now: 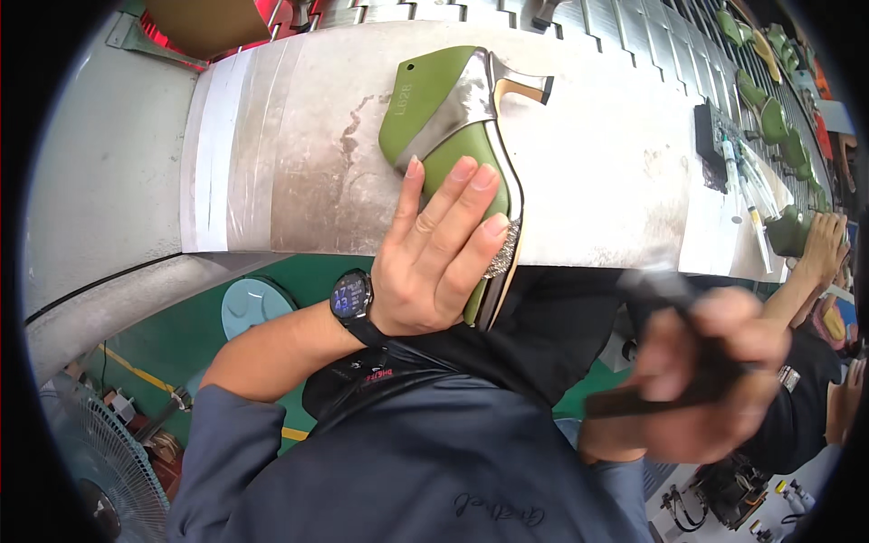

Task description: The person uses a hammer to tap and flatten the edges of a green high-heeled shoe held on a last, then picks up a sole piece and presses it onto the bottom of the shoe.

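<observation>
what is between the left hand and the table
In the head view, a green shoe lies there: it rests on its side on the table, one end jutting past the edge, with the left hand laid over it.

At upper centre, the last [403,109] is olive green; the shoe [463,100] is shiny pewter with a glittery silver band [501,261]. The table [597,163] is off-white, blotched brown. Lower left: green floor [181,328], yellow line [140,369], pale blue stool [258,315]. The watch [348,296] is black; the blurred tool [625,401], lower right, dark.
</observation>
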The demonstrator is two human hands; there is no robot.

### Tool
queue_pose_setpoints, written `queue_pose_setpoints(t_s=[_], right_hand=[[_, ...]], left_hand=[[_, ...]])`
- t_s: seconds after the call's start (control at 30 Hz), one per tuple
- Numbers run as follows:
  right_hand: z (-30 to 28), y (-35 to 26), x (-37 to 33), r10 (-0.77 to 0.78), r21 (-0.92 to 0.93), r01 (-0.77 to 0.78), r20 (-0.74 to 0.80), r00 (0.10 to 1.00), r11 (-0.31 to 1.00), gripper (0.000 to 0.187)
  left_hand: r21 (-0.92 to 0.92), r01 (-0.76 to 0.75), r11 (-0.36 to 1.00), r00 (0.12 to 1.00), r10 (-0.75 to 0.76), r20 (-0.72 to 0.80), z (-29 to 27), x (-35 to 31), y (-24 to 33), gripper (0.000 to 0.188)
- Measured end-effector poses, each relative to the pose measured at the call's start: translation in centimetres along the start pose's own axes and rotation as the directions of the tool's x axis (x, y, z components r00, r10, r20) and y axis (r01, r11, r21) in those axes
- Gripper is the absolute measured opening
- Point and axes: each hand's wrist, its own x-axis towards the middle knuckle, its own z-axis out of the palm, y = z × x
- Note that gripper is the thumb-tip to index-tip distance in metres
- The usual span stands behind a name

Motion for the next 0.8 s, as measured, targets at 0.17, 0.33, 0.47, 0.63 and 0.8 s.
queue_pose_setpoints(t_s=[0.17,0.33,0.47,0.63,0.8], right_hand=[[2.8,1.9,0.1,0.388,0.052,-0.385,-0.058,0.920,0.921,0.022],[-0.7,0.8,4.4,0.157,0.177,-0.124,-0.190,0.969,0.976,0.034],[1.1,4.5,8.0,0.590,0.294,-0.594,0.113,0.800,0.749,0.031],[-0.5,6.7,11.1,0.491,-0.215,-0.458,0.135,0.861,0.862,0.021],[-4.6,7.4,8.6,0.228,-0.931,0.305,0.348,0.909,0.202,0.042]], left_hand=[[-0.063,0.054,0.997,0.997,-0.057,-0.052,0.6,0.0,0.1,0.039],[0.028,-0.025,0.999,1.000,0.024,0.013,0.4,-0.1,-0.6,0.072],[-0.009,-0.036,0.999,0.999,0.036,0.022,0.8,-0.4,-0.6,0.074],[-0.138,0.035,0.990,0.999,-0.030,0.040,0.3,0.0,-0.9,0.091],[-0.481,0.452,0.751,0.834,-0.548,-0.072,-5.1,0.3,-1.0,0.070]])
